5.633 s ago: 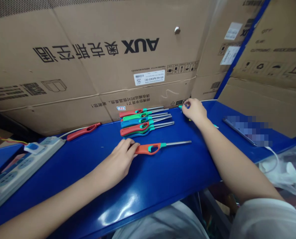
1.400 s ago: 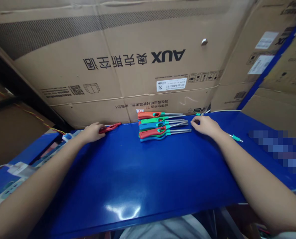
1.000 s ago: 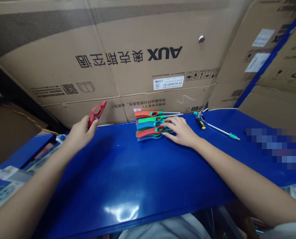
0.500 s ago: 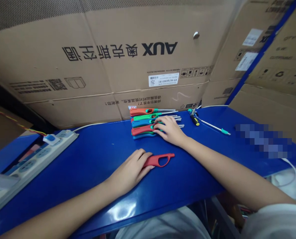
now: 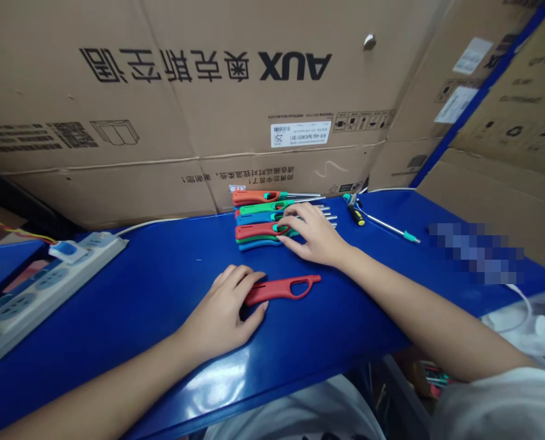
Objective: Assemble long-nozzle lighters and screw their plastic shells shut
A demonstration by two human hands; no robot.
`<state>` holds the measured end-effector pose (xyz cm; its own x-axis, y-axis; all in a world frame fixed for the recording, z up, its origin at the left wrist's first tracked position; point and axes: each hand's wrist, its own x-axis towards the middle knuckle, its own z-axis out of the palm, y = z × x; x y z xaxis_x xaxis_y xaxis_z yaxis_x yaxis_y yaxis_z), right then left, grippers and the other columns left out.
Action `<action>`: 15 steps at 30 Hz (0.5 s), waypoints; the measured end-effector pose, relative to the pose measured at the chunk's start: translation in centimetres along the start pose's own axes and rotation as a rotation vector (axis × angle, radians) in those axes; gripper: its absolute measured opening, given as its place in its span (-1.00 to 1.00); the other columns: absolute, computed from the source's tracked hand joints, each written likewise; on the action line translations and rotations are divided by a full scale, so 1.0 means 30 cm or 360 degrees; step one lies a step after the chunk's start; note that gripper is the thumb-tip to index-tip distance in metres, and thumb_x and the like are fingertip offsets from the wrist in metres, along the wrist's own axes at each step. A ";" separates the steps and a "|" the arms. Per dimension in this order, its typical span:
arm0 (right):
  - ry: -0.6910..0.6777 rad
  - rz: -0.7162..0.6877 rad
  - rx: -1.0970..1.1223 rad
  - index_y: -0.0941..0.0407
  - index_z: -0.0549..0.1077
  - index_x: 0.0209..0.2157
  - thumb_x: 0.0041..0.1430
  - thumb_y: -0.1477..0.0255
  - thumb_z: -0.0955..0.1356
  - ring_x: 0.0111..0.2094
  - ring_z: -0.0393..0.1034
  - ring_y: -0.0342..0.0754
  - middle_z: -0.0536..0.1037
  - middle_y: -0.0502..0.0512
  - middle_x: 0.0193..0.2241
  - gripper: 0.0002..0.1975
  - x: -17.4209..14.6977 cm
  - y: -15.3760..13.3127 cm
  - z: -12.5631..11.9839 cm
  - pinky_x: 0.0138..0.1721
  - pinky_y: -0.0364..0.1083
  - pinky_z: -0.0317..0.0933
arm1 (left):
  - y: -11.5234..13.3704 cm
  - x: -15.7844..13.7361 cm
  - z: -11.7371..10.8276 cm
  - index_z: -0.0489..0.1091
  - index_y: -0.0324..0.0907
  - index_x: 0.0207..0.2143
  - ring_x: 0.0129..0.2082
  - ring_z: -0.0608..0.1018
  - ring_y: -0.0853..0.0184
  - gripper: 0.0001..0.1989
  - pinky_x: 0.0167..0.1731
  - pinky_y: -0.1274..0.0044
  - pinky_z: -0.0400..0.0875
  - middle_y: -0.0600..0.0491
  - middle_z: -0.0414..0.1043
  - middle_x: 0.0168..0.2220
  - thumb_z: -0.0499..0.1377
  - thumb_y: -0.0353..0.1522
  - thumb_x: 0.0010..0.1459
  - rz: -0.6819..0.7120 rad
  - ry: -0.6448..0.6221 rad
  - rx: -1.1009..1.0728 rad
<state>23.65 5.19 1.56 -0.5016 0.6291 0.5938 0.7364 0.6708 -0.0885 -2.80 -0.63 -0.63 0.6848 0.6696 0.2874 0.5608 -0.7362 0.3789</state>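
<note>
A red lighter casing [image 5: 279,289] with an open trigger loop lies on the blue table, and no metal tube shows on it. My left hand [image 5: 224,308] is at its left end, fingers loosely spread over it and thumb apart. Farther back, several long-nosed lighters in orange, green, blue and red lie in a stacked pile, metal tubes pointing right. My right hand [image 5: 316,235] reaches over the pile, its thumb and fingers around the trigger part of the front red lighter [image 5: 256,231]. That hand partly hides the lighters' teal front parts.
A white power strip [image 5: 47,278] runs along the left side. Right of the pile lie a yellow-and-black handled tool [image 5: 357,215] and a metal lighter tube with teal ends [image 5: 387,226]. A cardboard wall [image 5: 162,116] stands behind; a blurred object [image 5: 478,253] lies at right.
My left hand has loosened and slid left along the red casing, so more of it shows. My right hand stays at the pile with little movement. The camera view has shifted slightly.
</note>
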 end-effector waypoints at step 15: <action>-0.1146 0.0083 0.0266 0.12 0.36 -0.17 0.08 0.32 0.44 -0.22 0.36 0.03 0.47 0.12 -0.19 -0.69 -0.025 -0.117 -0.116 -0.29 -0.08 0.14 | -0.029 0.023 0.035 0.43 -0.16 -0.06 -0.16 0.50 0.23 -0.77 -0.14 0.40 0.44 0.00 0.43 -0.15 0.18 -0.24 0.31 0.0041 0.0160 -0.0183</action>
<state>23.01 0.99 4.20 -0.6839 0.7250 -0.0812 0.7172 0.6478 -0.2568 -2.33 0.39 -1.67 0.6452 0.6613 0.3826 0.4825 -0.7410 0.4670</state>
